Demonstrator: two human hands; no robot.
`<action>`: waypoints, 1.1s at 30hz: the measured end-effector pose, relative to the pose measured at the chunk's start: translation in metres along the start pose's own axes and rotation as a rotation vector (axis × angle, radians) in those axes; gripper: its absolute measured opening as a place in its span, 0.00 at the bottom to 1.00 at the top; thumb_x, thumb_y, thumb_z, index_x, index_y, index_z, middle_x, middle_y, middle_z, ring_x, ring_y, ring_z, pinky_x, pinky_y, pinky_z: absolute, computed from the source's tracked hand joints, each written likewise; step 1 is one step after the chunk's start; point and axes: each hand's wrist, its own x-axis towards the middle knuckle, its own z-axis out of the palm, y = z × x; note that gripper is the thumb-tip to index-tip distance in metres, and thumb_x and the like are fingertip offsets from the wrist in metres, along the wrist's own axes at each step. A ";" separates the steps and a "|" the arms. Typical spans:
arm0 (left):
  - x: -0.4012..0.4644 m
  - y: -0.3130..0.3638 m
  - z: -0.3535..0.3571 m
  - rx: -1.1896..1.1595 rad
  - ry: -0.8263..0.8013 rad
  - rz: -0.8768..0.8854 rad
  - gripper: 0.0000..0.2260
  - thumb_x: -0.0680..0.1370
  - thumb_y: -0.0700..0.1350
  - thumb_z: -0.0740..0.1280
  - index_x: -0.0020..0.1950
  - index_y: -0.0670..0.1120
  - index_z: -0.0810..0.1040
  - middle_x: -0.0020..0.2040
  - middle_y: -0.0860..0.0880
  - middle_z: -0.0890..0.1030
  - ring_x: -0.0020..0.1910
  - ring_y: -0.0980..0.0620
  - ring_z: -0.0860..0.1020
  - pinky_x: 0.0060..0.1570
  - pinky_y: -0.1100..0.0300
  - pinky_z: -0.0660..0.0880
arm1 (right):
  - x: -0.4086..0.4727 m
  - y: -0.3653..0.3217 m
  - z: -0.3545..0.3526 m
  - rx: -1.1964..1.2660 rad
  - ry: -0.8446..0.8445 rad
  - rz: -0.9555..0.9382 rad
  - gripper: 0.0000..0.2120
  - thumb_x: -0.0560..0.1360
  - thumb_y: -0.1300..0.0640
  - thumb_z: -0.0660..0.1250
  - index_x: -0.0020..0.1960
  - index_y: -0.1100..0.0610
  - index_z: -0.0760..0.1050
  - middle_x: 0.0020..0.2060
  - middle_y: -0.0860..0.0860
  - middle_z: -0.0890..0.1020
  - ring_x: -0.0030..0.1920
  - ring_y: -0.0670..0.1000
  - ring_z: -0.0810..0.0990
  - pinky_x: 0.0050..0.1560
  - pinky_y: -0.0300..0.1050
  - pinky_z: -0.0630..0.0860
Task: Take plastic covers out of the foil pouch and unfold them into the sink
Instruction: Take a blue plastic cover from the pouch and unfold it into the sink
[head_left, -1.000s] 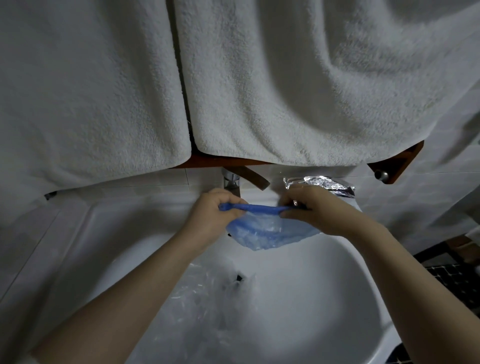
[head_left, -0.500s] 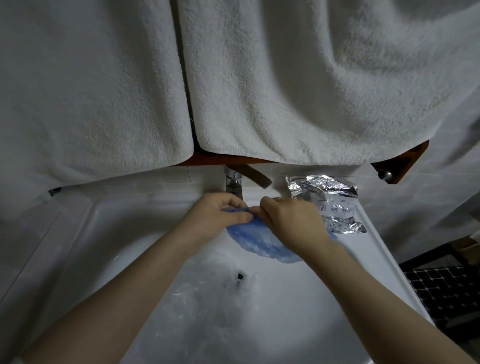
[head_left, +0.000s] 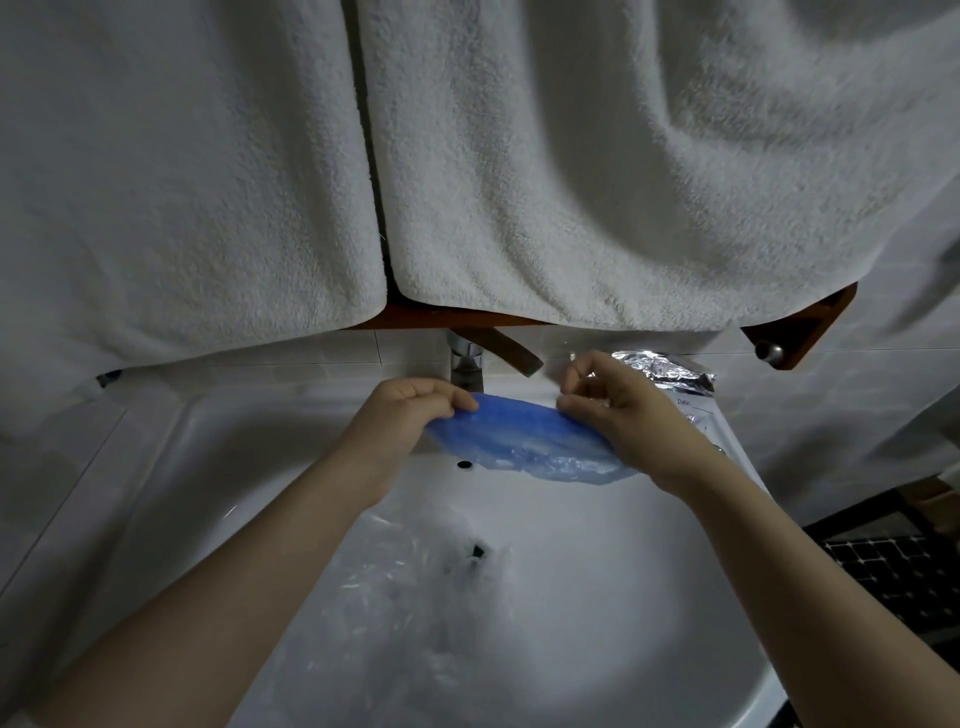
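Note:
A blue plastic cover (head_left: 524, 441) is stretched between my two hands above the back of the white sink (head_left: 597, 597). My left hand (head_left: 410, 410) pinches its left end, just in front of the tap. My right hand (head_left: 618, 410) pinches its right end, with some fingers lifted. A clear, crumpled plastic cover (head_left: 395, 587) lies in the sink basin beside the drain. The silver foil pouch (head_left: 670, 371) lies on the sink's back right ledge, partly hidden behind my right hand.
A chrome tap (head_left: 465, 364) stands at the sink's back centre. Two white towels (head_left: 597, 182) hang from a wooden shelf (head_left: 800, 332) close above the sink. Dark tiled floor (head_left: 893, 577) shows at the right.
My hands were close together on the bunched blue cover half a second ago. They have moved apart, and the cover is stretched wide between them.

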 end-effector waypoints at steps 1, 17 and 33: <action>-0.001 0.000 0.001 -0.001 -0.002 0.000 0.19 0.75 0.34 0.62 0.30 0.51 0.83 0.38 0.52 0.82 0.44 0.53 0.77 0.47 0.62 0.71 | -0.001 0.000 -0.001 0.039 -0.014 0.003 0.07 0.77 0.59 0.65 0.40 0.54 0.71 0.29 0.43 0.74 0.29 0.42 0.68 0.31 0.31 0.64; -0.006 -0.015 0.013 0.307 -0.065 0.163 0.11 0.74 0.36 0.69 0.41 0.53 0.77 0.43 0.58 0.78 0.40 0.64 0.75 0.39 0.77 0.70 | -0.001 0.007 -0.009 -0.504 -0.262 -0.041 0.13 0.73 0.54 0.69 0.36 0.45 0.67 0.31 0.44 0.71 0.31 0.43 0.67 0.32 0.35 0.64; 0.003 -0.016 0.020 0.233 -0.043 0.069 0.06 0.74 0.41 0.70 0.44 0.52 0.77 0.43 0.55 0.79 0.41 0.59 0.77 0.37 0.73 0.73 | -0.008 0.015 0.018 -0.585 -0.040 -0.190 0.11 0.79 0.55 0.60 0.60 0.56 0.71 0.44 0.52 0.80 0.44 0.53 0.76 0.45 0.47 0.71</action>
